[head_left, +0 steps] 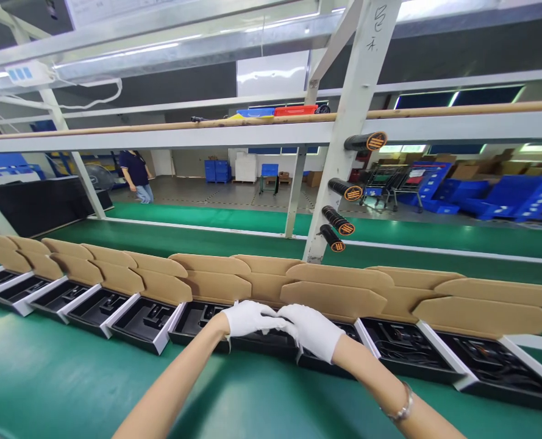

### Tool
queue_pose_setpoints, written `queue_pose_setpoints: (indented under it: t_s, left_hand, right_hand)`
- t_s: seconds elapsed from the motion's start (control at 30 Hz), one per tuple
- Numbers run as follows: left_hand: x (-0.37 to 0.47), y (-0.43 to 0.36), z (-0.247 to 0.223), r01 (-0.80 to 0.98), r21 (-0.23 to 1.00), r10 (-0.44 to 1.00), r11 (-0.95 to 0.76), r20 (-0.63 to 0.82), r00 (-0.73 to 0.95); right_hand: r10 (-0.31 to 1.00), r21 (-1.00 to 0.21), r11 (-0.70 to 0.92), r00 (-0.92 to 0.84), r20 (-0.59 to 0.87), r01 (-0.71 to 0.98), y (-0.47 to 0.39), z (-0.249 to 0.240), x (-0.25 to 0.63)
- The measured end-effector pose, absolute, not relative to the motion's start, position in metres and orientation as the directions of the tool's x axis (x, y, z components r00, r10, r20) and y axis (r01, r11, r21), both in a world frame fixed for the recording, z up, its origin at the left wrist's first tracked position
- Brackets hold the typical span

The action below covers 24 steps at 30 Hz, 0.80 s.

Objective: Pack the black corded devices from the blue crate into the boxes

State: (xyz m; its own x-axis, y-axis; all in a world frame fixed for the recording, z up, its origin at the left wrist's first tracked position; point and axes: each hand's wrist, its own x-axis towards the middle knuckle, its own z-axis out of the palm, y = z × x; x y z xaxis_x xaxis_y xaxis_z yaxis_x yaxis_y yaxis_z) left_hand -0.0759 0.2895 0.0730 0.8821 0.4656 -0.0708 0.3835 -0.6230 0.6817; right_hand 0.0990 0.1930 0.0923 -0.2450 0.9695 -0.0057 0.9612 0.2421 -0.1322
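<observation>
My left hand (pixel 249 318) and my right hand (pixel 313 331), both in white gloves, meet over an open cardboard box (pixel 264 352) in the middle of the row. Their fingers are bent and the fingertips come together just above the box's black insert. Whatever lies between the fingers is hidden by the gloves. To the left, an open box (pixel 145 320) shows a black tray with shaped recesses. On the right, another box (pixel 403 347) holds black cables and small dark parts.
Several more open boxes with raised brown lids (pixel 353 292) line the green work surface (pixel 69 378). A white post (pixel 344 122) with black tape rolls (pixel 339 219) on pegs rises behind them. Farther back, a person (pixel 135 174) stands near a green conveyor (pixel 197 218).
</observation>
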Motion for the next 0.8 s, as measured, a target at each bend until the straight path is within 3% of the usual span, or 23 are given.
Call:
queue_pose_setpoints:
  t_s: [0.13,0.4,0.6,0.7,0.8]
  left_hand:
    - [-0.075,0.294,0.05,0.377,0.573,0.415,-0.728,-0.068,0.907]
    - [-0.085,0.294,0.022,0.47,0.282,0.485,-0.836,-0.018,0.874]
    - [-0.081,0.268,0.014,0.521,0.106,0.525,-0.847,0.022,0.851]
    - [-0.076,0.256,0.004,0.559,0.063,0.561,-0.827,0.018,0.827]
    - [-0.075,0.256,0.002,0.558,0.04,0.559,-0.829,0.042,0.828]
  right_hand:
    - [0.969,0.03,0.222,-0.218,-0.114,0.974,0.206,0.071,0.089]
    - [0.954,0.148,0.194,-0.151,-0.26,0.97,0.235,0.05,0.07]
    - [0.954,0.087,0.158,-0.129,-0.271,0.984,0.24,0.05,0.063]
    - [0.973,0.005,0.132,-0.128,-0.19,0.991,0.218,0.063,0.089]
    - [0.998,-0.011,-0.04,0.039,-0.053,0.999,0.18,0.084,0.146]
